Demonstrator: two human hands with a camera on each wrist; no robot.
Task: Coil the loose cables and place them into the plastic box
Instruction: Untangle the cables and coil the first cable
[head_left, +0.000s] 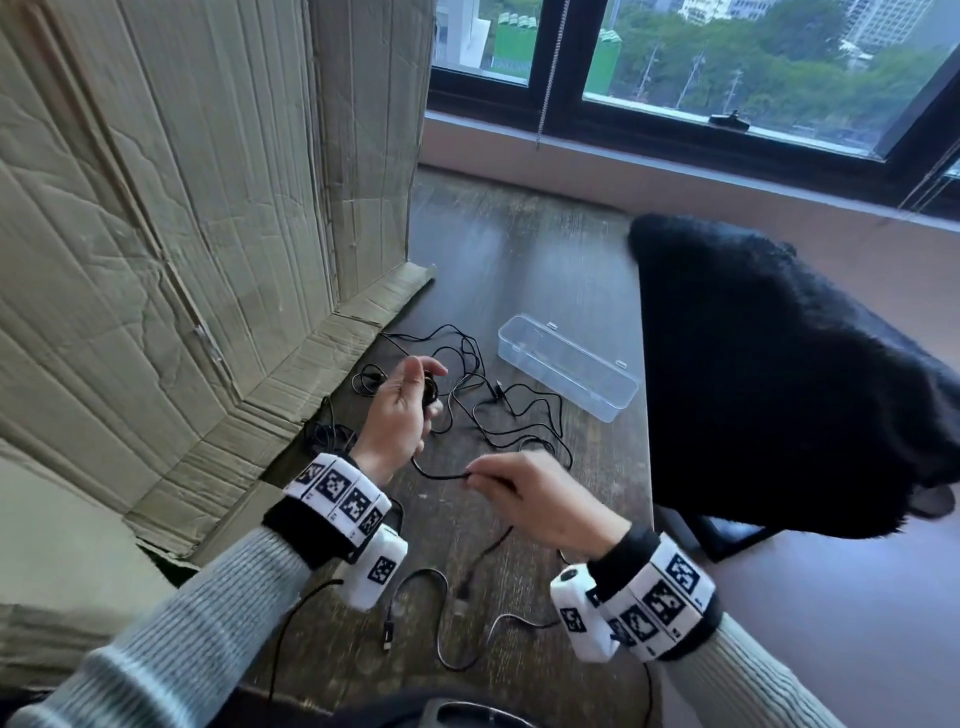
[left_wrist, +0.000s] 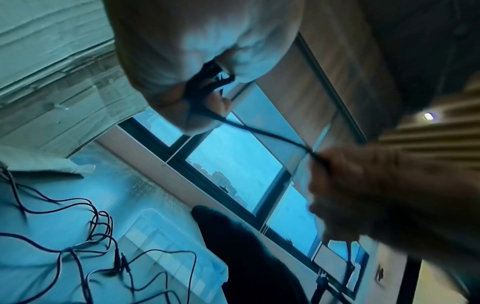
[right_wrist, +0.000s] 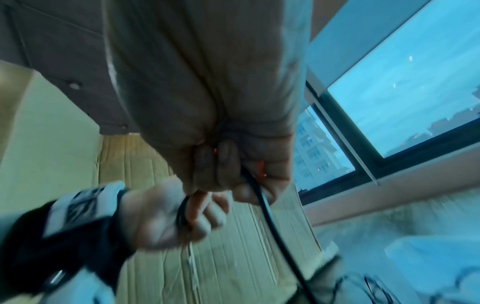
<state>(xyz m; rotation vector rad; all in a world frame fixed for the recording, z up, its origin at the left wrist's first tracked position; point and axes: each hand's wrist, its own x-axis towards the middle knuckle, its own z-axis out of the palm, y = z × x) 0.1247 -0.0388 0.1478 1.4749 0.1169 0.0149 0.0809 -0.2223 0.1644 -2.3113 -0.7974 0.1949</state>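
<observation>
Now the left hand (head_left: 400, 410) holds a small coil of thin black cable (head_left: 430, 392) in its curled fingers, above the dark wooden table (head_left: 519, 249). At about four o'clock from it, the right hand (head_left: 530, 493) pinches the same cable's free length. More loose black cables (head_left: 519, 415) lie beyond, and the clear rectangular plastic box (head_left: 569, 366) stands open at two o'clock.

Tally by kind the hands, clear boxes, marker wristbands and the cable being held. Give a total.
2 hands: left hand, right hand
1 clear plastic box
2 marker wristbands: left wristband, right wristband
1 held cable, in both hands
Total: 6. The loose cables on the table are too tangled to count.
</observation>
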